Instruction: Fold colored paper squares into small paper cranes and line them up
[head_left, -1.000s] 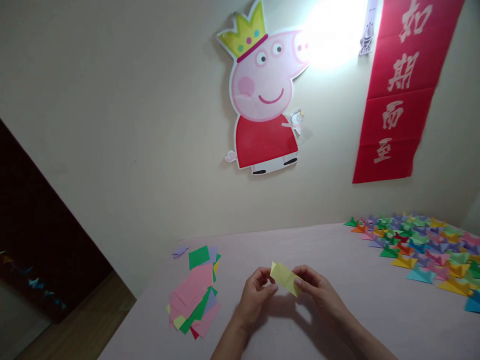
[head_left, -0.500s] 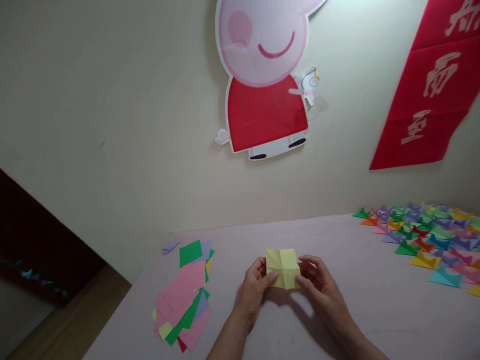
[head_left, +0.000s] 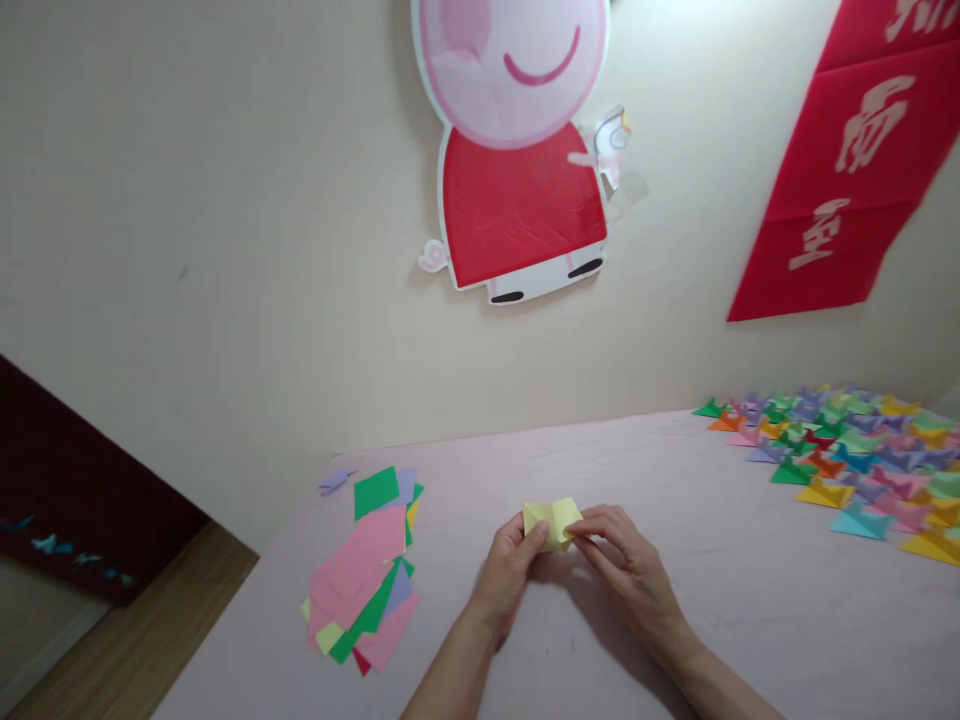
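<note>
A small yellow paper [head_left: 551, 520], partly folded with creases showing, is held just above the pink table [head_left: 675, 640] near its middle. My left hand [head_left: 510, 575] pinches its left edge with thumb and fingers closed. My right hand [head_left: 622, 570] grips its right side, fingers pressed onto the fold. Both forearms come in from the bottom edge.
A loose stack of coloured paper squares [head_left: 367, 570] in pink, green and purple lies to the left of my hands. Several folded paper shapes [head_left: 847, 450] in many colours cover the far right of the table. One small purple folded piece [head_left: 335, 481] lies near the wall.
The yellow paper went from a flat strip to an opened creased square, and is now pushed into a smaller folded shape. The view has tilted downward.
</note>
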